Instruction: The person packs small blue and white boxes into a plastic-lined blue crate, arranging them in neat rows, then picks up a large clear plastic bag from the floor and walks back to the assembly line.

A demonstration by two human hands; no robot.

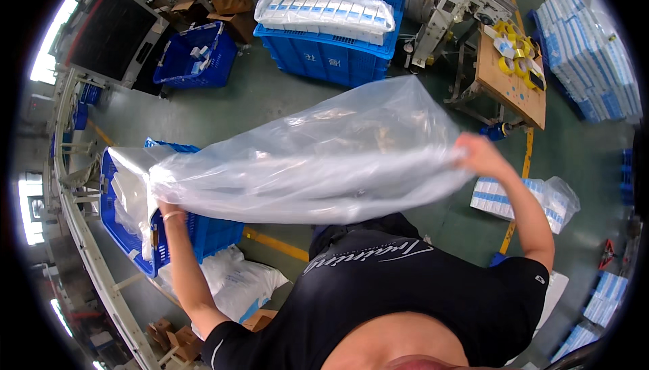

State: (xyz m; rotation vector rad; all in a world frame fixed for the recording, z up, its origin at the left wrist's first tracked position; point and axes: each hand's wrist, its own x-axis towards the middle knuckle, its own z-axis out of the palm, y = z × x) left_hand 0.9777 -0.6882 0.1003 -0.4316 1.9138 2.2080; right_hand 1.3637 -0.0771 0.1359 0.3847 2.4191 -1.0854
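Stretching between both hands, the clear bag (pixel 318 154) hangs across the middle of the view, above the green floor (pixel 257 100) and in front of the far crate (pixel 331 52) loaded with wrapped boxes. It looks very light, limp and slippery, likely to billow and slide, so the edges seem the best place to pinch it. At left its end drapes over the blue crate (pixel 128 235), where the left hand (pixel 165 206) is mostly hidden behind the film; it seems closed on the edge, though I cannot tell for sure. At right the right hand (pixel 476 154) is clenched on the bag's other end, raised, with the film bunched in the fist
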